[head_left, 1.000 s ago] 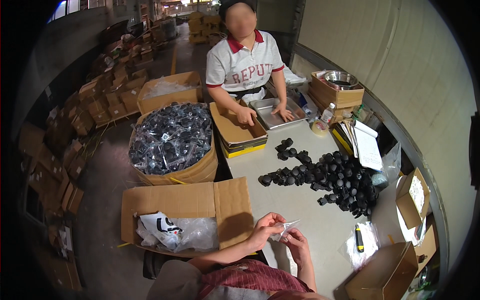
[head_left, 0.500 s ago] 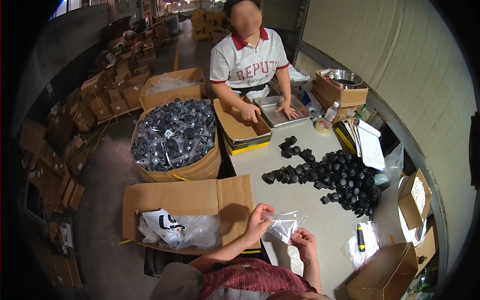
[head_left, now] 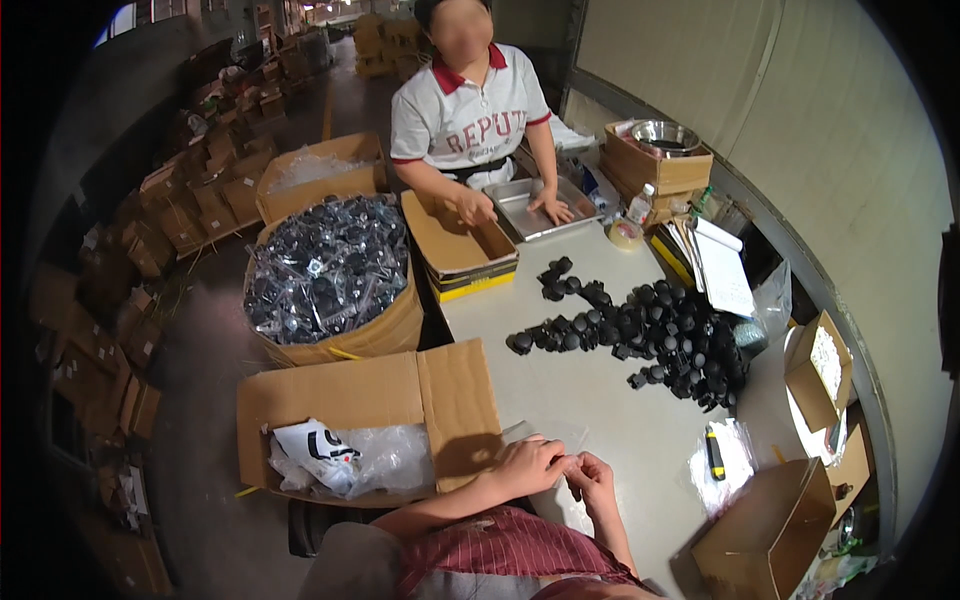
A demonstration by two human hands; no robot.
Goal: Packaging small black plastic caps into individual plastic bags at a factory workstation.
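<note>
My left hand [head_left: 533,465] and my right hand [head_left: 592,478] are close together over the near edge of the table [head_left: 620,535]. The fingers of both are pinched on a clear plastic bag [head_left: 572,436], which shows faintly beyond them. Whether anything is inside the bag, I cannot tell. Farther out on the tabletop lies a spread pile of small black plastic parts [head_left: 660,335]. By my left forearm stands an open cardboard box [head_left: 345,385] with clear bags and a white printed bag in it.
A big carton [head_left: 385,320] heaped with bagged black parts stands at left. Across the table, a co-worker [head_left: 470,130] has one hand at a cardboard box [head_left: 465,265] and one at a metal tray [head_left: 535,225]. A yellow-black cutter [head_left: 714,455] and an open carton [head_left: 765,535] are at right.
My hands have come together, and the bag, earlier stretched between them, is mostly hidden. The co-worker's hand at the cardboard box has shifted. The whole view has moved slightly.
</note>
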